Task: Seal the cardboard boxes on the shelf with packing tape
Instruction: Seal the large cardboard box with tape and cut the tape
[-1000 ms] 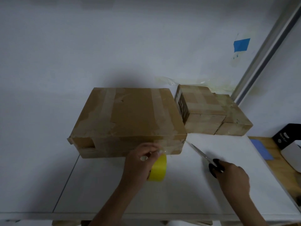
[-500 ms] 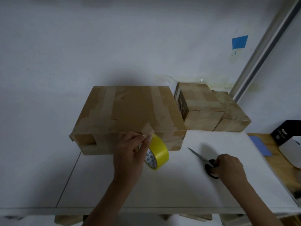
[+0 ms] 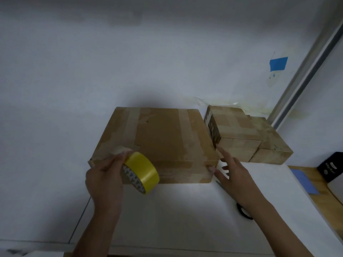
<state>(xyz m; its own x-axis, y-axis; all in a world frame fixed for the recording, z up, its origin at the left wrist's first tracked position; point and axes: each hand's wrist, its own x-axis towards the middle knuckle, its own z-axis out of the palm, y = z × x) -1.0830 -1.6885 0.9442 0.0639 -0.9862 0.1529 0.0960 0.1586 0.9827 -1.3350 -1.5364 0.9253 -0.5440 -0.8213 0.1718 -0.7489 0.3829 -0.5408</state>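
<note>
**Head view: tape going onto the large box, near-left corner**

large box point(image 3: 163, 143) lying flat on the white shelf point(image 3: 185, 210), broad face up, near face toward the camera, longer side running left-right. Worn brown cardboard. Two tan tape bands are running front-to-back across the top, and another is running along the near face. small boxes point(image 3: 241, 134) sitting just right of it, taped the same way and packed together.

left hand point(image 3: 105, 175) is gripping the tape roll point(image 3: 142, 172), fingers curled round it, holding it at the box's near-left corner. Roll is yellow outside with a printed core. It's standing on edge, hole pointing down-left toward the camera. Free end point(image 3: 118, 150) is running up onto the box top under the fingertips.

right hand point(image 3: 233, 175) is holding nothing, fingers straight and spread. Thumb is touching the near-right corner, index pointing at the gap between the boxes.

scissors point(image 3: 243, 212) lying on the shelf under the right forearm, mostly hidden.
</note>
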